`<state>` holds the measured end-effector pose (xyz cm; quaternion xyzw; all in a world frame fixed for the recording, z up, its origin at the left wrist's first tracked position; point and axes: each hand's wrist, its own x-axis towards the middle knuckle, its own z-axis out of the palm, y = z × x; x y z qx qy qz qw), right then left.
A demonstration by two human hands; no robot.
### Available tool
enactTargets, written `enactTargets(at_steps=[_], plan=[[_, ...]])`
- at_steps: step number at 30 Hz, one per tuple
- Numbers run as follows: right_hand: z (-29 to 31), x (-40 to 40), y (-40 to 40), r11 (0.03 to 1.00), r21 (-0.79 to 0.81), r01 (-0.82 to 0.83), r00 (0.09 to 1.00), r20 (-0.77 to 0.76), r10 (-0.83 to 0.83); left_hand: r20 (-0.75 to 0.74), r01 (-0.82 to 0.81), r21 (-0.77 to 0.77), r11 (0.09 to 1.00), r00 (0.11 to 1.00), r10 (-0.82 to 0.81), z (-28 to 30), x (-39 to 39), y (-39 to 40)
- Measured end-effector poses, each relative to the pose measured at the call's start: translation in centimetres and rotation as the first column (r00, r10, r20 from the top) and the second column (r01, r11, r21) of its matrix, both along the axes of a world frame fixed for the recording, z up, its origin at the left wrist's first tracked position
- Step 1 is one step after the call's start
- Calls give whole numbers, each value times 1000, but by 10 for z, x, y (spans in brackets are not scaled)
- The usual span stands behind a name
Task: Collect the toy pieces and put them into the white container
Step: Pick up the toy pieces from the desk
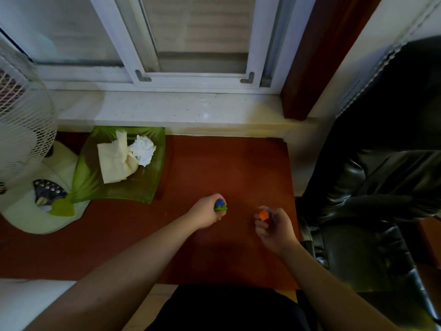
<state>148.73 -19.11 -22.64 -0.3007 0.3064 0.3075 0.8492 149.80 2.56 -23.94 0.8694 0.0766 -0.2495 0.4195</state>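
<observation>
Our left hand (pixel 208 211) grips a blue-and-green plastic toy piece (pixel 220 205); our right hand (pixel 274 225) grips an orange one (pixel 263 214); no white container shows, so its direction we cannot tell.

We see a smooth, matt reddish-brown desk (pixel 226 163) carrying a glossy translucent green plastic tray (pixel 143 187) with crumpled white paper (pixel 143 149) and soft cream cloth (pixel 114 163). Beside us sit a glossy black leather chair (pixel 372 187), a speckled polished stone sill (pixel 167 108) and a white plastic fan (pixel 23 115).
</observation>
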Motion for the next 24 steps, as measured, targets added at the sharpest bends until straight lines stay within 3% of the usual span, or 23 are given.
enactTargets(at_steps=[1, 3, 6, 10, 14, 17, 19, 24], plan=[[4, -1, 1, 1000, 6, -10, 1000, 8, 9, -73, -125, -161, 979, 991, 115, 2, -5, -1], [13, -4, 4, 1000, 12, 1, 1000, -5, -1, -238, -360, -389, 848, 929, 285, 9, -14, -6], [24, -7, 7, 996, 81, 25, 1000, 4, -25, -444, -604, -546, 580, 796, 411, 20, -21, -15], [34, -8, 3, 993, 112, 37, 999, 20, -40, -543, -679, -647, 346, 730, 415, 32, -27, -23], [40, -9, -3, 991, 120, 59, 998, 20, -62, -557, -683, -687, 249, 715, 423, 39, -32, -31], [38, -10, -7, 996, 33, 85, 996, 12, -85, -581, -699, -680, 220, 698, 418, 45, -36, -37], [36, -13, -13, 995, -40, 88, 996, 28, -87, -584, -705, -662, 255, 698, 414, 47, -38, -42], [42, -27, -38, 969, -245, -2, 983, 179, 47, -387, -584, -551, 596, 812, 438, 44, -38, -56]])
